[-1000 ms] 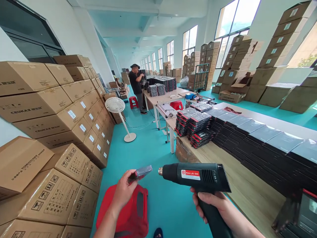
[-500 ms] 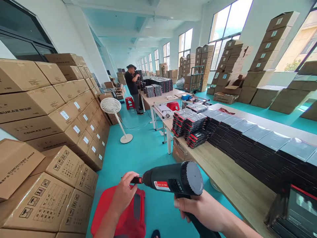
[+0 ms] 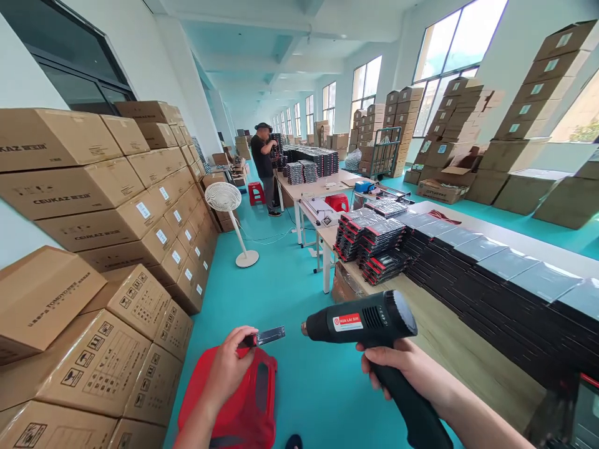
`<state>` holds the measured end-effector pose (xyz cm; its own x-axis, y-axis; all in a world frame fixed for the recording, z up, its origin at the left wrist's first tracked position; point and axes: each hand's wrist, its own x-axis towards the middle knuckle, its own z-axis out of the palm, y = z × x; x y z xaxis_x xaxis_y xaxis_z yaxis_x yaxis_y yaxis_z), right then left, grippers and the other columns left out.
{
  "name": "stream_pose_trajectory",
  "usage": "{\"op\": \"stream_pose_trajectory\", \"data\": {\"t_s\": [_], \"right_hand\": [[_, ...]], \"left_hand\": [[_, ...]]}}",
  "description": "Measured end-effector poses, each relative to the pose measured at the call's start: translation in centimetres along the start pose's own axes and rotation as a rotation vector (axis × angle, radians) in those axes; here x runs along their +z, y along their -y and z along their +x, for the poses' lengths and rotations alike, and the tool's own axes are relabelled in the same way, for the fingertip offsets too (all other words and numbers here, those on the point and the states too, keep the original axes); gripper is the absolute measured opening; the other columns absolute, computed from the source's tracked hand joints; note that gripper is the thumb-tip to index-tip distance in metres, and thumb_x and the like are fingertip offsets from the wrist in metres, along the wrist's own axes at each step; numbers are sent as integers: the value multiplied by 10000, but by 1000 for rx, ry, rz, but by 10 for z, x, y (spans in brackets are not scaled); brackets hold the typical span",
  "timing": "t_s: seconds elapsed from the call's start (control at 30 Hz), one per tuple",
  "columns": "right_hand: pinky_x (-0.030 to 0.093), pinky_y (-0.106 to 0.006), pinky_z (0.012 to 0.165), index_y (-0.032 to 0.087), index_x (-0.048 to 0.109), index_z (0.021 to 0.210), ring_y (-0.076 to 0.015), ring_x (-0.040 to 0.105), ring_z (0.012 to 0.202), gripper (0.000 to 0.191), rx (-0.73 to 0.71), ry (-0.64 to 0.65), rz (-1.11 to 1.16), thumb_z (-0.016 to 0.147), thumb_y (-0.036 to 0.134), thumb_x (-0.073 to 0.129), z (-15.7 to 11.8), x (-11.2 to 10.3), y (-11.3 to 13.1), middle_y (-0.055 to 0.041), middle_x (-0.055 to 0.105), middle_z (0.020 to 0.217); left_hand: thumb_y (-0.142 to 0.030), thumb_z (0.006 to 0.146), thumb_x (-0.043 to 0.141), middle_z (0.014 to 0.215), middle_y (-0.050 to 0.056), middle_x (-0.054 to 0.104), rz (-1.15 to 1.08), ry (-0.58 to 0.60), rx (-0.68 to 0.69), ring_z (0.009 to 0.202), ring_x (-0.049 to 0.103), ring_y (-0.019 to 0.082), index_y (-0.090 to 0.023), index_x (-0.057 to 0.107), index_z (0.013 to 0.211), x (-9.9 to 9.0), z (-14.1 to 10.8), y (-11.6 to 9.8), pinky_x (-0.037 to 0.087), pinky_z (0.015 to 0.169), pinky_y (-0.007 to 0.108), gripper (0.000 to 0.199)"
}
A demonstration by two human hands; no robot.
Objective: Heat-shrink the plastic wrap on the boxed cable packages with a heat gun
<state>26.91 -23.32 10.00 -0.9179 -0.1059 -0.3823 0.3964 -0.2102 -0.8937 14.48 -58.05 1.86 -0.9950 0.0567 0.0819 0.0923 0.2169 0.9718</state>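
Note:
My right hand [image 3: 406, 368] is wrapped round the handle of a black heat gun [image 3: 369, 319] with a red-and-white label. Its nozzle points left, towards my other hand. My left hand [image 3: 229, 362] pinches the end of a small, thin, flat package [image 3: 271, 335], black and red at the held end, with a shiny, clear-looking face. A gap separates the package from the nozzle. Below my left hand stands a red plastic stool [image 3: 224, 405]. Fingers cover part of the package, so its exact kind is unclear.
Along the right runs a wooden table [image 3: 449, 324] with long rows of black flat packs [image 3: 477, 280] and film-wrapped red-and-black stacks [image 3: 374, 234]. Cartons [image 3: 116, 193] line the left wall. A white fan [image 3: 223, 198] stands ahead; a person [image 3: 262, 163] works farther back.
The heat gun has moved right and turned slightly, so its nozzle is away from the package. The package now shows more of its shiny face. The view has shifted a little left.

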Motion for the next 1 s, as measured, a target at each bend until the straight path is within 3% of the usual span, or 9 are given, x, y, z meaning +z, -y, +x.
{"op": "stream_pose_trajectory", "data": {"t_s": [0.23,0.37,0.67,0.8,1.0], "right_hand": [[454,-246,486,120,680,944,-159,627,592,325,0,45,190,763,388,717,-4,-7,-10,-57,693,759],[473,-252,494,128,693,954,-167,632,606,316,16,52,192,772,385,725,-3,-15,-15,-60,696,767],[477,-247,483,130,694,944,-164,628,597,299,19,53,197,767,369,720,-7,-14,-17,-62,698,758],[469,-247,475,136,669,925,-164,628,587,300,18,61,201,750,375,716,-8,-1,-18,-58,696,751],[461,-253,473,136,633,889,-142,586,522,310,-16,159,140,661,330,714,-1,44,-10,-25,664,683]], "left_hand": [[-167,707,687,1030,52,702,326,55,172,896,656,250,-293,756,930,-5,-2,4,525,887,367,265],[-209,784,589,1121,40,678,447,116,200,982,653,242,-303,710,1017,-6,-1,4,510,931,403,279],[-235,811,570,1159,46,672,512,139,215,1042,656,241,-295,682,1077,-10,1,10,505,964,404,295],[-239,818,562,1176,55,669,528,161,198,1087,641,251,-290,679,1094,-5,-1,6,492,989,415,303],[-258,795,590,1160,75,673,589,163,241,1127,615,283,-272,700,1047,-2,5,12,482,1008,452,276]]}}
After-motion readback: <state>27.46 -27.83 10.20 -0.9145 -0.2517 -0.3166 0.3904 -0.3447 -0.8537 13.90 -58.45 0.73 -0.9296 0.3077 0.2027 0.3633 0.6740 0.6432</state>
